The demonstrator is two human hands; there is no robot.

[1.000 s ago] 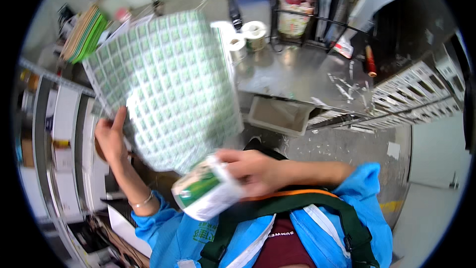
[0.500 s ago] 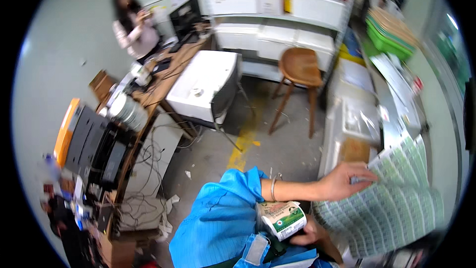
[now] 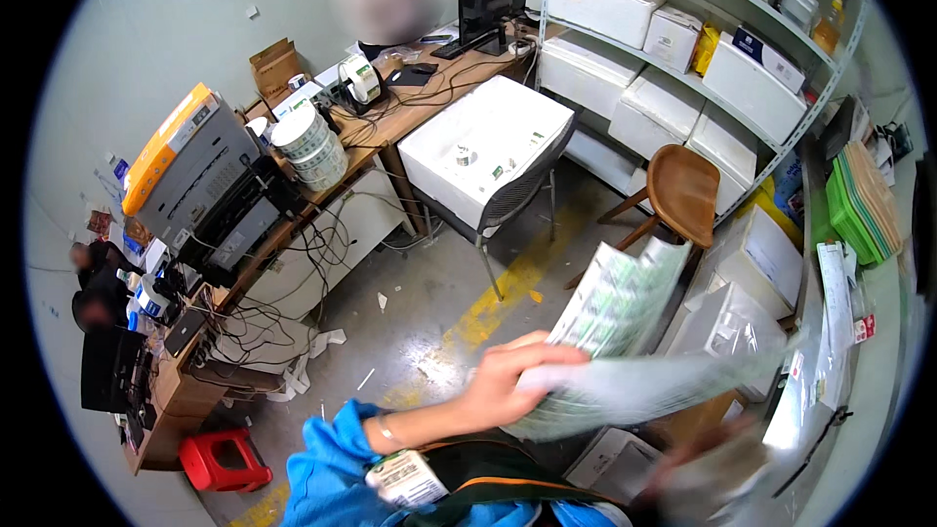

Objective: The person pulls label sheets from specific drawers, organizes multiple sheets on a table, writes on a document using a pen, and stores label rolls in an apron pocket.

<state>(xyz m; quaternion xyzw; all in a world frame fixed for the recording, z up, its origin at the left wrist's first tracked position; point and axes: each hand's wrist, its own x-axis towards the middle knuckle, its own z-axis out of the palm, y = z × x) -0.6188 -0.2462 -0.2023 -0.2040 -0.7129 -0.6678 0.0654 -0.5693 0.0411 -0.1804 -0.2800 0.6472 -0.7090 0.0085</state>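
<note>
Gripping the label sheet (image 3: 625,332) in my left hand (image 3: 512,381); right hand (image 3: 703,468) too blurred to tell its grasp; sheet not yet set down.

1. The left hand (image 3: 512,378) sits just below the picture's centre, at about 6 o'clock, with its fingers (image 3: 551,351) stretched toward 3 o'clock and closed in a pinch.
2. The left forearm runs from the hand toward 8 o'clock, bare at the wrist, which carries a thin bracelet, and goes into a blue sleeve near the lower edge.
3. The right hand (image 3: 708,468) is a motion-blurred shape at about 5 o'clock by the lower edge; its grip cannot be made out.
</note>
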